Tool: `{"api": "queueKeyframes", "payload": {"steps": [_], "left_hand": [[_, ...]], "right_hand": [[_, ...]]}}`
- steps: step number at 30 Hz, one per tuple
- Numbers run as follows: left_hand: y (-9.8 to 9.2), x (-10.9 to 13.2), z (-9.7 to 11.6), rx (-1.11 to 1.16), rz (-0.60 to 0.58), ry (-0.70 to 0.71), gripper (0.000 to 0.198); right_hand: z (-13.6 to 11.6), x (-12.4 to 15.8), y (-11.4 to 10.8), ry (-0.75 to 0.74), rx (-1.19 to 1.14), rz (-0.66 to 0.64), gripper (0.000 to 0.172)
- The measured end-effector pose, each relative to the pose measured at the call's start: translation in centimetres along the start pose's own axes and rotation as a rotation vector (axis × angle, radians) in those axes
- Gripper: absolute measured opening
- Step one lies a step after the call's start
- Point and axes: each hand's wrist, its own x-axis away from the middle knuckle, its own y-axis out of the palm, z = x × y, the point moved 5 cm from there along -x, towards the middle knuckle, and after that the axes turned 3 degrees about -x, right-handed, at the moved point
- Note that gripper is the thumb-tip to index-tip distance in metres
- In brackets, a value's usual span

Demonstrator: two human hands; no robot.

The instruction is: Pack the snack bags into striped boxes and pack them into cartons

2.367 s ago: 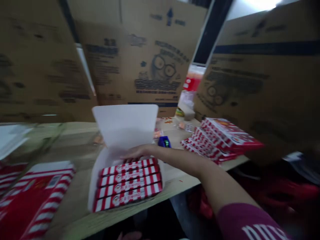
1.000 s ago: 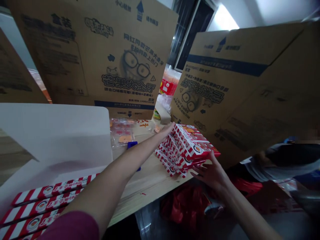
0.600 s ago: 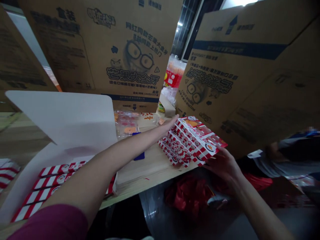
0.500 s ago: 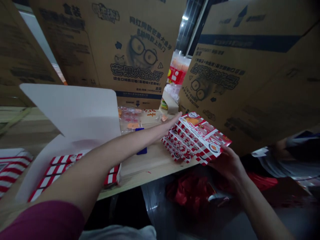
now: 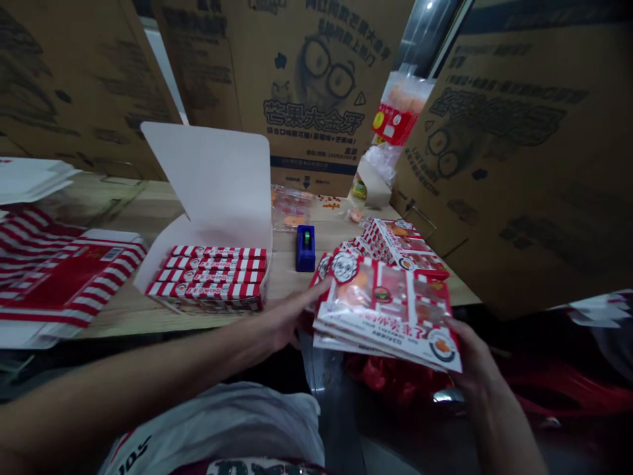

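Observation:
Between my two hands is a small stack of flat red-and-white candy boxes (image 5: 380, 303), tilted toward me over the table's front edge. My left hand (image 5: 291, 320) grips their left side, and my right hand (image 5: 469, 353) closes round the right end. Behind them, more candy boxes (image 5: 408, 244) of the same print lie in a leaning pile on the table. To the left stands an open white-lidded display carton (image 5: 217, 178), where several slim candy boxes (image 5: 212, 274) stand on edge in a row.
A blue tape dispenser (image 5: 305, 254) sits mid-table, with clear-wrapped candies (image 5: 294, 211) behind it. Striped flattened cartons (image 5: 64, 277) lie at far left. Big brown cardboard boxes (image 5: 326, 119) wall the back and right. Red plastic bags (image 5: 390, 382) are below the table edge.
Both hands have drawn a few candy boxes toward me, off the pile, which stays behind on the table. My view has swung left, showing more of the display carton.

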Motion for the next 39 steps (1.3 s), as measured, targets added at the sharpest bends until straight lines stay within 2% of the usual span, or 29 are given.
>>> {"api": "queueKeyframes", "payload": {"steps": [3, 5, 7, 9, 12, 14, 18, 22, 27, 32, 34, 36, 39], "left_hand": [[-1.0, -0.7, -4.6, 0.087, -0.032, -0.013, 0.070], [-1.5, -1.4, -6.0, 0.192, -0.041, 0.052, 0.067], [-2.0, -2.1, -5.8, 0.251, -0.036, 0.217, 0.068], [-2.9, -2.7, -4.4, 0.213, -0.010, 0.452, 0.073], [-4.7, -4.2, -2.6, -0.018, 0.106, 0.778, 0.097], [-5.9, -5.9, -2.4, -0.192, 0.225, 0.885, 0.113], [-7.5, -8.9, -3.6, -0.384, 0.404, 0.893, 0.127], [-7.5, -9.0, -4.3, -0.513, 0.535, 0.900, 0.142], [-6.7, -8.5, -3.9, -0.387, 0.432, 0.877, 0.146], [-6.2, -9.3, -3.9, -0.263, 0.335, 0.865, 0.134], [-6.2, -9.2, -3.6, -0.277, 0.377, 0.907, 0.126], [-6.4, -8.8, -3.3, -0.315, 0.469, 0.947, 0.121], [-6.6, -8.4, -3.0, -0.356, 0.540, 0.987, 0.117]], "right_hand": [[2.7, -0.8, 1.3, 0.127, 0.057, -0.013, 0.028], [3.5, -1.7, 2.0, 0.128, 0.087, -0.048, 0.035], [3.4, -2.9, 2.4, 0.068, 0.105, -0.094, 0.044], [2.6, -4.3, 2.8, -0.034, 0.106, -0.160, 0.056], [1.3, -6.7, 4.0, -0.180, 0.124, -0.304, 0.075], [1.3, -8.6, 4.9, -0.221, 0.159, -0.387, 0.082], [3.8, -12.3, 5.2, -0.229, 0.192, -0.402, 0.088], [6.4, -14.3, 3.7, -0.225, 0.151, -0.321, 0.089], [7.3, -14.8, 3.1, -0.195, 0.063, -0.308, 0.094], [7.2, -15.5, 5.0, -0.279, -0.121, -0.212, 0.088], [7.2, -15.6, 5.9, -0.288, -0.094, -0.138, 0.085], [7.1, -15.7, 6.5, -0.277, -0.024, -0.070, 0.083], [7.0, -15.6, 7.0, -0.255, 0.076, -0.048, 0.085]]}}
